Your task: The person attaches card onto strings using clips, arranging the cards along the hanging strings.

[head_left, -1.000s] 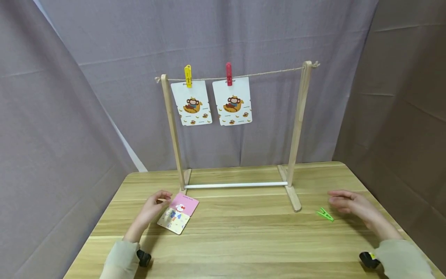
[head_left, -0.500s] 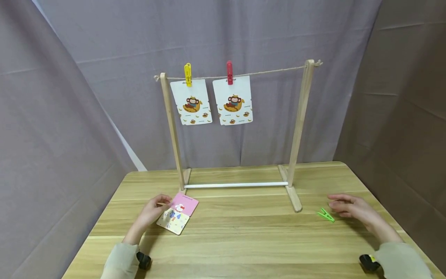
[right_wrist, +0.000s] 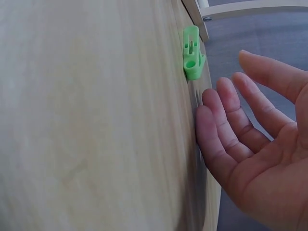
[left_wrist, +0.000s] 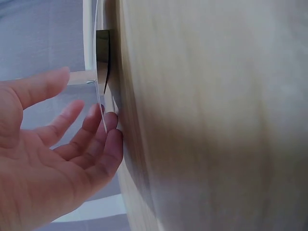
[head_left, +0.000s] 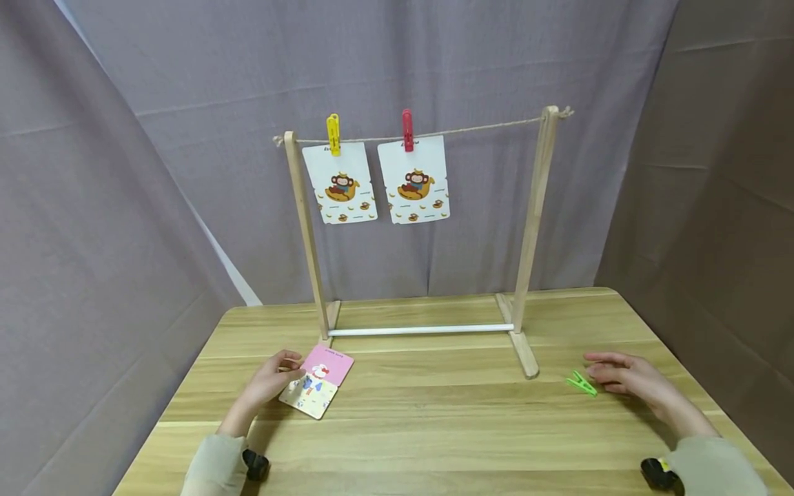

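My left hand (head_left: 271,379) is at the left edge of a pink and yellow card (head_left: 327,364) with a cartoon figure, which lies on the table. In the left wrist view the thumb stands apart from the loosely bent fingers (left_wrist: 113,149), and the card shows edge-on at the fingertips. Whether they touch it I cannot tell. My right hand (head_left: 639,386) rests beside a green clothespin (head_left: 582,384), its fingers (right_wrist: 226,127) loosely bent and holding nothing. In the right wrist view the clothespin lies just beyond the fingertips.
A wooden frame (head_left: 530,227) with a string (head_left: 484,129) stands at the back of the table (head_left: 422,434). On the string, a yellow clothespin (head_left: 333,134) and a red clothespin (head_left: 407,129) hold two white monkey cards (head_left: 414,196). Grey curtains (head_left: 484,55) hang behind.
My left hand has lowered slightly at the card's edge. The right hand has sunk a little beside the green clothespin. The cards and clothespins stay where they were.
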The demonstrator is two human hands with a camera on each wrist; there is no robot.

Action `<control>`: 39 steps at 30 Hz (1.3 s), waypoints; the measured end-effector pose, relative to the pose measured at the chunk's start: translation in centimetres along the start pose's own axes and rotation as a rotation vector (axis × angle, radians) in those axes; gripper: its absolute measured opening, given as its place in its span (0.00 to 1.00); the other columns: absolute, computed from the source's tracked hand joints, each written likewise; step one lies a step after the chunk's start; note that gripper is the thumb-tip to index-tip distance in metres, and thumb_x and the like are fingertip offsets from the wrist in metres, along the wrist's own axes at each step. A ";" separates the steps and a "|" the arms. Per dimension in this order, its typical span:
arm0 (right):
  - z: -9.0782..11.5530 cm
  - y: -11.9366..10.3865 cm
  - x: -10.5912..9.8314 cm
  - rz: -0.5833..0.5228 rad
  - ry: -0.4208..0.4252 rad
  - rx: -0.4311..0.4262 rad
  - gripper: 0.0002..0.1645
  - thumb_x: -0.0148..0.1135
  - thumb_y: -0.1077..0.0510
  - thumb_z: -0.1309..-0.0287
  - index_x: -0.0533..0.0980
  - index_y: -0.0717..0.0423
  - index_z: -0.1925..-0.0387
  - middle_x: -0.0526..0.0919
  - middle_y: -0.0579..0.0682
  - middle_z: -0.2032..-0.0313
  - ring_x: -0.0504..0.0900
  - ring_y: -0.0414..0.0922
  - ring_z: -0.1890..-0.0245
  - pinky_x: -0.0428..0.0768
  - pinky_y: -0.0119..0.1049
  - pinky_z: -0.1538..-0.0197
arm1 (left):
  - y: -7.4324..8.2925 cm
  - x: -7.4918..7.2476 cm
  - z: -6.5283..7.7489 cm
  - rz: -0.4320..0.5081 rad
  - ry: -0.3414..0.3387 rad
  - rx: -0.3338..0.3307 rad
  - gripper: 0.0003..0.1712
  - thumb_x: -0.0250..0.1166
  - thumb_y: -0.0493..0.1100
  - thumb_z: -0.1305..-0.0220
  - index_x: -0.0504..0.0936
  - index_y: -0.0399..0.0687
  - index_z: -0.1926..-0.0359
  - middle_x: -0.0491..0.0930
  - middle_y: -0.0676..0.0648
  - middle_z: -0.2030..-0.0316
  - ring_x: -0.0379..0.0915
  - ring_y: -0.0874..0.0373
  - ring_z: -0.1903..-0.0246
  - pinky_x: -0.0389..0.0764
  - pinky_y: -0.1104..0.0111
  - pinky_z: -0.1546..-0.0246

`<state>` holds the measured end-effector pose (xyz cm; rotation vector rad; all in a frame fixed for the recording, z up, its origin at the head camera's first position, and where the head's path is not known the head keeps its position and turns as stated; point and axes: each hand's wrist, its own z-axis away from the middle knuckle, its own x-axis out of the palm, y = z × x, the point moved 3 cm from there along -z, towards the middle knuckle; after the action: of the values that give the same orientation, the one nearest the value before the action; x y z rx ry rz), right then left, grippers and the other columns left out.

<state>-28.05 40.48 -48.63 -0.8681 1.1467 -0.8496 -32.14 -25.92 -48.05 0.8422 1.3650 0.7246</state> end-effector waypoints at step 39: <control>0.3 0.3 0.7 0.091 0.001 -0.042 0.36 0.64 0.57 0.34 0.64 0.77 0.34 0.80 0.61 0.48 0.79 0.32 0.58 0.81 0.31 0.56 | -0.1 0.6 -0.6 -0.018 -0.088 -0.058 0.28 0.71 0.28 0.46 0.71 0.23 0.45 0.74 0.37 0.62 0.70 0.52 0.63 0.74 0.66 0.63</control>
<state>-27.56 39.99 -49.15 -0.8435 1.2000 -0.7537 -32.73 -25.36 -48.47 0.8059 1.2662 0.7020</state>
